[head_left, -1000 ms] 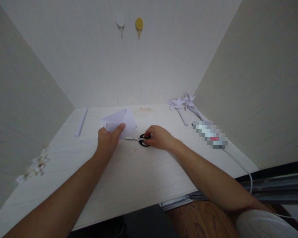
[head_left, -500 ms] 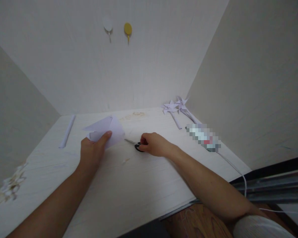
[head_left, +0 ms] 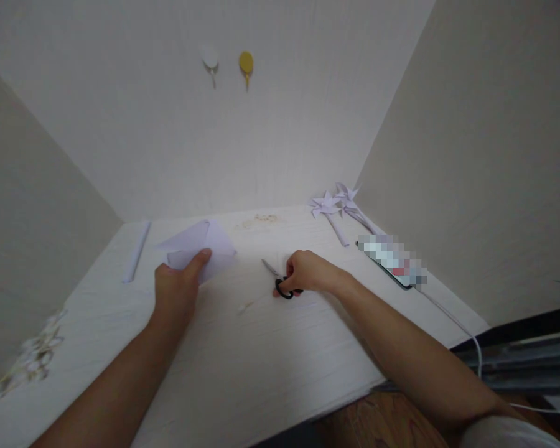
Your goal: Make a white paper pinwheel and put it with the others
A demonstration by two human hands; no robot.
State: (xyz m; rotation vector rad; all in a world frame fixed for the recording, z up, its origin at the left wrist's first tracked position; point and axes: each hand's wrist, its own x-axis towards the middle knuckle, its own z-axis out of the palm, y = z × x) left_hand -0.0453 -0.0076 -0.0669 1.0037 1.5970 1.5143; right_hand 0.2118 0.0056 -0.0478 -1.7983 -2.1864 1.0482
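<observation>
My left hand (head_left: pixel 176 287) pinches a folded sheet of white paper (head_left: pixel 200 246), thumb on top, holding it just above the white table (head_left: pixel 242 367). To its right, my right hand (head_left: pixel 308 274) is closed round the black handles of a small pair of scissors (head_left: pixel 277 277). The silver blades point up and to the left, and the scissors rest on or just over the tabletop. A short gap separates the blades from the paper.
A rolled paper stick (head_left: pixel 137 251) lies at the back left. Two paper pinwheels (head_left: pixel 336 205) lie at the back right, beside a phone (head_left: pixel 392 262) with a white cable (head_left: pixel 452 320). Paper scraps (head_left: pixel 32 358) sit at the left edge. White walls enclose three sides.
My right hand has drawn the scissors nearer to me and to the right, turning the blades from sideways to pointing up-left. The left hand keeps its hold on the paper.
</observation>
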